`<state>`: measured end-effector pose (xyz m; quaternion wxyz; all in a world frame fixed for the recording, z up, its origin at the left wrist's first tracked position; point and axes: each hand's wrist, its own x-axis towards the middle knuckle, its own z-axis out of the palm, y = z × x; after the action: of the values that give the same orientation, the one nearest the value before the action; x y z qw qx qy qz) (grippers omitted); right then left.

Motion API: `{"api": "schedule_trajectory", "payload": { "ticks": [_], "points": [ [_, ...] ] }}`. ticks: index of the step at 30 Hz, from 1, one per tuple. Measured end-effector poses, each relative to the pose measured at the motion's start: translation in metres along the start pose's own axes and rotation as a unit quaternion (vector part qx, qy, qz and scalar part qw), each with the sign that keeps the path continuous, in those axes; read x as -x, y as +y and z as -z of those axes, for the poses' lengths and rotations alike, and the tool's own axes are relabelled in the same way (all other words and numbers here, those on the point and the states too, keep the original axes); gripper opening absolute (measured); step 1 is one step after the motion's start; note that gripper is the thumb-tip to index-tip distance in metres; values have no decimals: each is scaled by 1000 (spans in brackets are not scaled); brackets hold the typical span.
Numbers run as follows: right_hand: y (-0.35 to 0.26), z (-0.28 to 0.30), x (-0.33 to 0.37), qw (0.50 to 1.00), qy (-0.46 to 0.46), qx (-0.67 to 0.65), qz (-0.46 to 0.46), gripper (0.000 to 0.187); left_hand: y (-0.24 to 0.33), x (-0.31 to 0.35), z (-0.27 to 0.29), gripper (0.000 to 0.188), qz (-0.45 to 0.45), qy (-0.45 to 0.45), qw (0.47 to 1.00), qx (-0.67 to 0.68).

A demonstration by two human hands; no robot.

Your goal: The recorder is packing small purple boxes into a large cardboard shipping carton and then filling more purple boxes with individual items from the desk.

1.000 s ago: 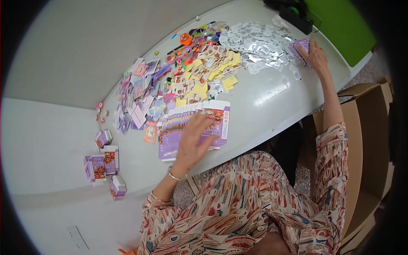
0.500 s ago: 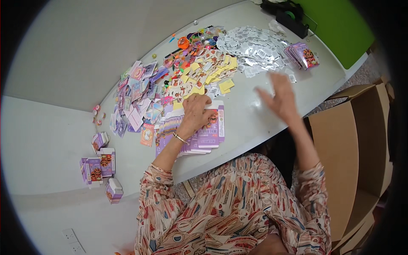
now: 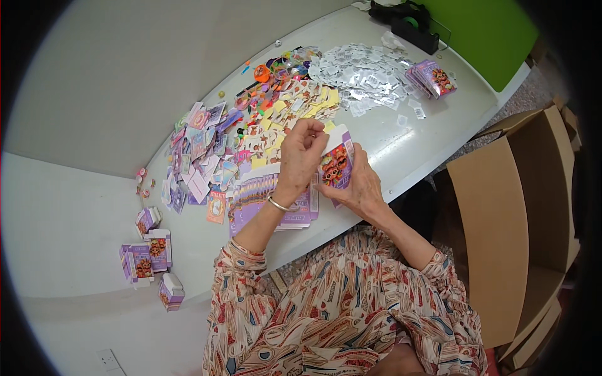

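Observation:
My right hand grips a small purple carton with a colourful picture on its front, thumb on one side and fingers on the other. A white flap stands up at the carton's top. Close beside that flap is my left hand, its fingers curled together; what they pinch, if anything, is hidden. Beneath my left wrist lies a fanned stack of flat purple cartons. Beyond my hands, yellow and white stickers are heaped on the white table.
Silver-white packets are piled at the back, near purple cartons and a black tape dispenser. Mixed cards and small trinkets lie to the left. Several cartons stand far left. A large cardboard box is on my right.
My right hand has come in from the right and now holds a purple carton. My left hand has lifted off the flat stack and moved slightly right, to the carton's flap.

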<state>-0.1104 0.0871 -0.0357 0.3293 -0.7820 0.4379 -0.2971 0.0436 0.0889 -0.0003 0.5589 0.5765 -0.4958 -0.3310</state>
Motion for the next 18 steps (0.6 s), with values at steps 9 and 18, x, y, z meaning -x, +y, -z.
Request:
{"api": "schedule_trajectory", "payload": {
  "ticks": [9, 18],
  "points": [
    [8, 29, 0, 995, -2, -95, -27, 86, -13, 52, -5, 47, 31, -57, 995, 77],
    [31, 49, 4, 965, -135, -223, -23, 54, -13, 50, -2, 36, 152, -170, 966, 118]
  ]
}}
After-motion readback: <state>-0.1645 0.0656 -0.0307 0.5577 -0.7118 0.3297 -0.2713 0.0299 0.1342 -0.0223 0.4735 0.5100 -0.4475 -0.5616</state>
